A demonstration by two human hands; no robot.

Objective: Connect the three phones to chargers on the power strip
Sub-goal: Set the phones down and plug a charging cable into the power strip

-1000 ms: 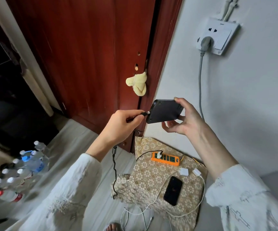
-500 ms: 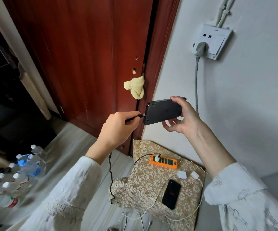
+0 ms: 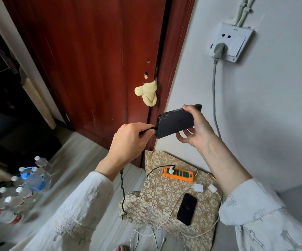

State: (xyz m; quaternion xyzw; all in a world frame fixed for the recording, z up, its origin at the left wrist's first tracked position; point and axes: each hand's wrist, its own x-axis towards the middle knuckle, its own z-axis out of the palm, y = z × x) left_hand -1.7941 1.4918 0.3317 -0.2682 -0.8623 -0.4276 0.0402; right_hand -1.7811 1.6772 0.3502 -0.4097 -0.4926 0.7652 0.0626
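Two phones show in frame: the dark phone point(image 3: 175, 122) you're holding up at centre, and a second phone point(image 3: 186, 208) lying screen-up on the patterned cushion point(image 3: 157, 192) at lower centre-right (third one isn't visible). Your right hand point(image 3: 195, 129) grips the raised phone by its far end, thumb over the top edge, fingers curled under. Your left hand point(image 3: 128, 142) pinches the black cable plug point(image 3: 149, 130) right at the phone's end port; can't tell if it's fully seated. That black cable point(image 3: 122, 192) drops down and runs to the white charger point(image 3: 172, 169) in the orange power strip point(image 3: 179, 174), lower centre. Risks, imo: push at an angle and the plug may jam or half-seat; tug the cable taut and you could drag the strip or yank the charger out. Two loose white adapters point(image 3: 198, 187) w/ cables sit near the strip, not yet plugged in.
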